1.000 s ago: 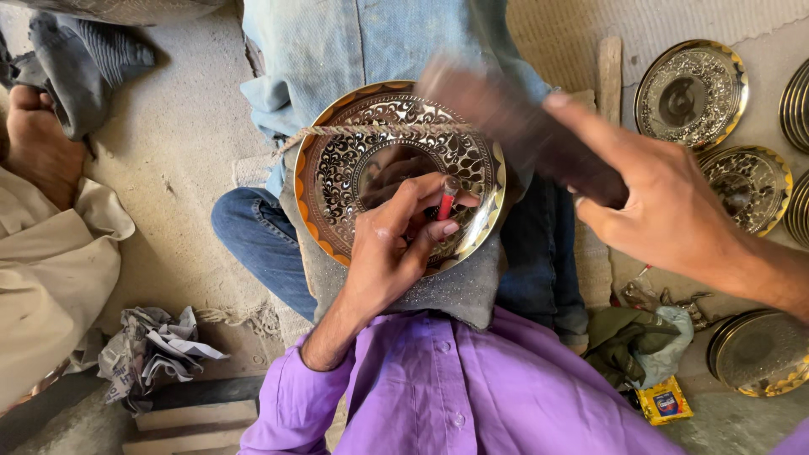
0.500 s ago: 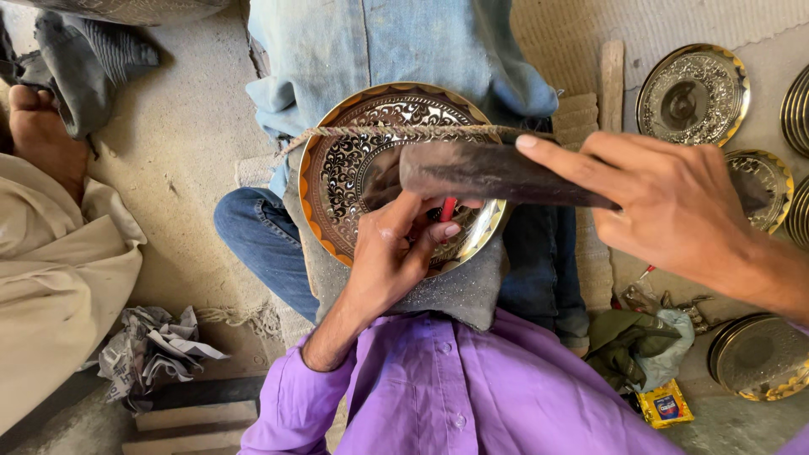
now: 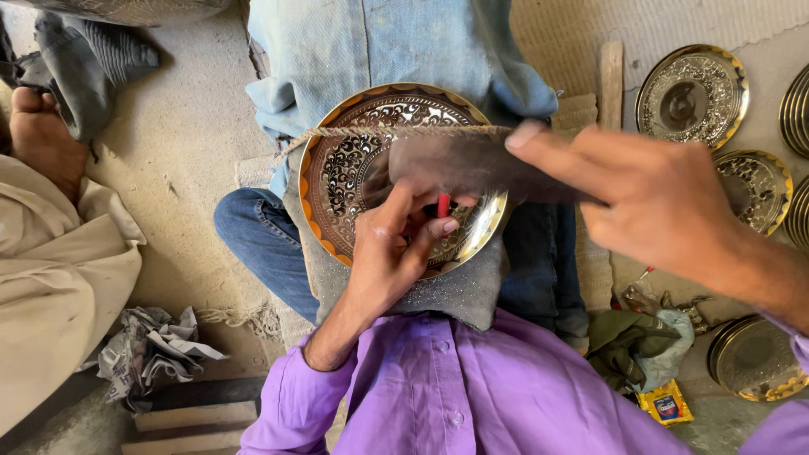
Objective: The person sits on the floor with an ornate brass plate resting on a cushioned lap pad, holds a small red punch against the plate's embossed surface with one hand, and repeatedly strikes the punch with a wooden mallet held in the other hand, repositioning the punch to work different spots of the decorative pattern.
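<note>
Centre of frame: round engraved brass plate with an orange-gold scalloped rim (image 3: pixel 337 181) lies on a grey cloth pad (image 3: pixel 459 291) over my lap, a twine cord (image 3: pixel 337 133) stretched across its upper part.

My left hand (image 3: pixel 392 253), centre frame, rests on the plate's lower right; its grip is closed on a thin red-tipped engraving tool (image 3: pixel 443 205), tip down on the metal.

My right hand (image 3: pixel 653 202), right of frame, has its grip clamped on a dark flat hammer-like block (image 3: pixel 472 168), blurred, held crosswise just above the red tool; I cannot tell whether they touch.

Upper right, on the floor: further engraved brass plates (image 3: pixel 691 97). Lower left: crumpled newspaper (image 3: pixel 147 350). Left edge: another person's bare foot (image 3: pixel 38 135).
</note>
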